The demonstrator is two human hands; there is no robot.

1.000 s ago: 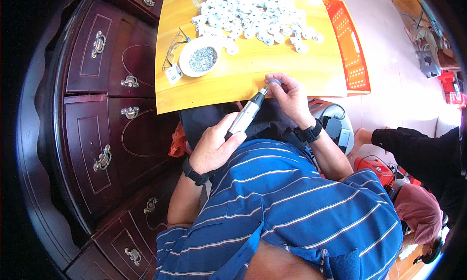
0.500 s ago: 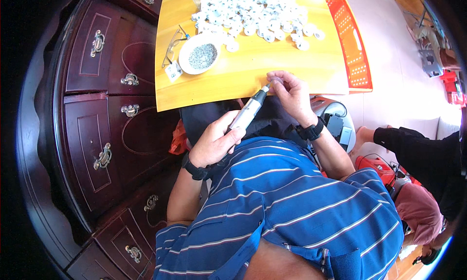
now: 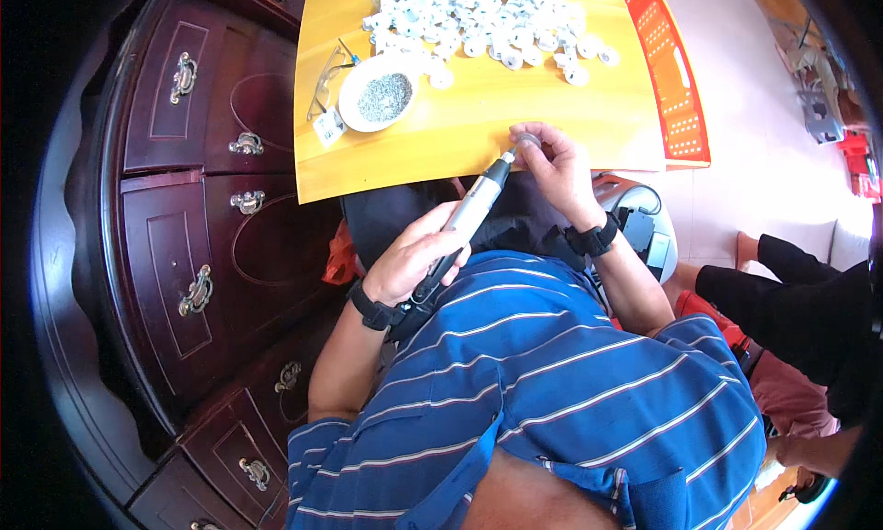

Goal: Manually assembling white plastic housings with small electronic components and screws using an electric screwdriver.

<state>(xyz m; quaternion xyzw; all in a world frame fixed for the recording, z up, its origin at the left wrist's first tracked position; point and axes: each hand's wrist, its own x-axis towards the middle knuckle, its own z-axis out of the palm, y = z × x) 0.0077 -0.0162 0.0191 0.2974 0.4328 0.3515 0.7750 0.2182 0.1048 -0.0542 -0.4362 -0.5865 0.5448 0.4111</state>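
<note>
My left hand (image 3: 416, 256) is wrapped around a grey and black electric screwdriver (image 3: 477, 206), its tip slanting up to the right. At that tip, over the near edge of the table, my right hand (image 3: 557, 167) pinches a small round part (image 3: 527, 140), mostly hidden by the fingers. The screwdriver's bit meets or nearly meets this part. Left of the hands, on the table, stands a white bowl (image 3: 350, 101) holding many small silvery screws (image 3: 384, 97). Farther back lies a heap of small white round plastic parts (image 3: 478, 19).
Glasses (image 3: 322, 84) and a small white tag (image 3: 328, 126) lie by the bowl on the yellow table (image 3: 441, 144). An orange crate (image 3: 676, 79) adjoins the table's right side. Dark wooden drawers (image 3: 166, 245) line the left. Another person (image 3: 782, 300) is at the right.
Both hands have shifted slightly, with the screwdriver's tip still at the small round part. The view has tilted a little. The person at the right has moved a leg.
</note>
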